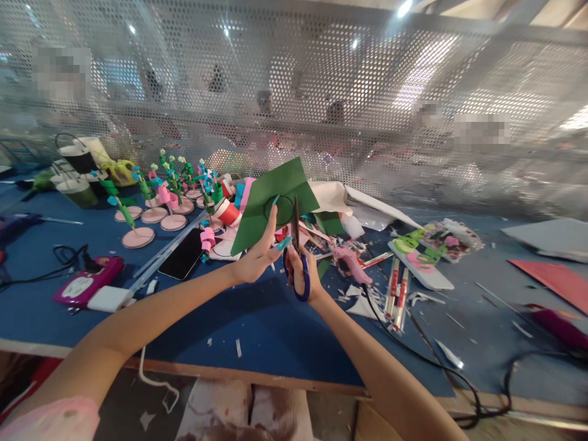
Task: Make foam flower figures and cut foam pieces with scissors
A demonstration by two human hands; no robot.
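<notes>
My left hand [260,256] pinches a green sheet of paper [271,199] by its lower edge and holds it up over the blue table [257,324]. A circle is drawn in black on the sheet. My right hand [304,277] grips blue-handled scissors [297,257] with the blades pointing up into the paper at the circle's right side. Both hands hover above the table near its front edge.
Paper flowers on round pink bases [154,211] stand at the back left beside small pots [78,177]. A black phone [182,254], a pink device [87,280], a pink glue gun [351,263], glue sticks [397,288], cables and paper scraps lie around. A perforated metal screen [321,92] backs the table.
</notes>
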